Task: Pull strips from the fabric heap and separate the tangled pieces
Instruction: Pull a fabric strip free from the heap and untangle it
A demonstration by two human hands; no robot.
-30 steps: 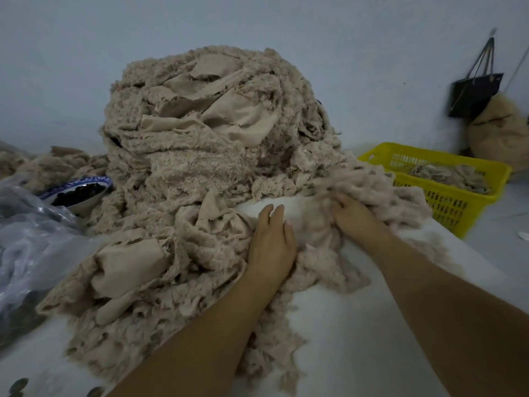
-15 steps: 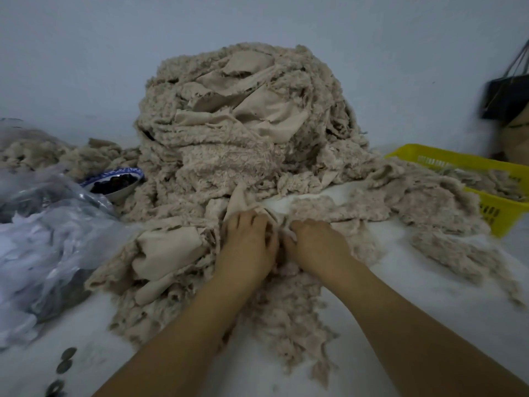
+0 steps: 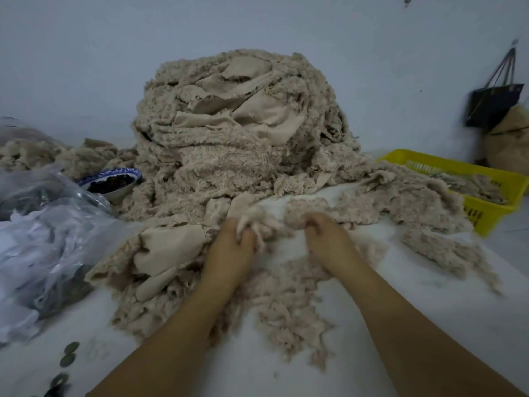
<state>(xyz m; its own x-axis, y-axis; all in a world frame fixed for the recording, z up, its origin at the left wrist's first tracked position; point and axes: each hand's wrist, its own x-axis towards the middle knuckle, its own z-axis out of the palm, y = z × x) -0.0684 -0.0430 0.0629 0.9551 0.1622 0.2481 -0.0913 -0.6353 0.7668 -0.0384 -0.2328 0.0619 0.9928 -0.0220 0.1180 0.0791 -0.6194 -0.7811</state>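
**Soft fleece, snagging edges: hold it close to the tangle**

Both hands work at the near foot of the fabric heap, which rises in the middle of the white table and spills toward the near edge and off to the right. The left hand has its fingers curled round a fluffy tuft of beige fleece. The right hand, just beside it, has its fingers curled into a neighbouring fleece strip that trails right toward the yellow basket.

The cloth looks light and limp, woolly on one face and smooth on the other. It should bend whichever way it is drawn and weigh next to nothing. The shaggy, frayed edges likely catch on one another, though, so one piece may drag its neighbours along. It probably sheds too: loose fluff lies on the near table.

The best hold is judged to be close to where two pieces cross, with one hand pinning and the other drawing low and sideways. A hard pull on a buried piece could bring the tall heap sliding down.
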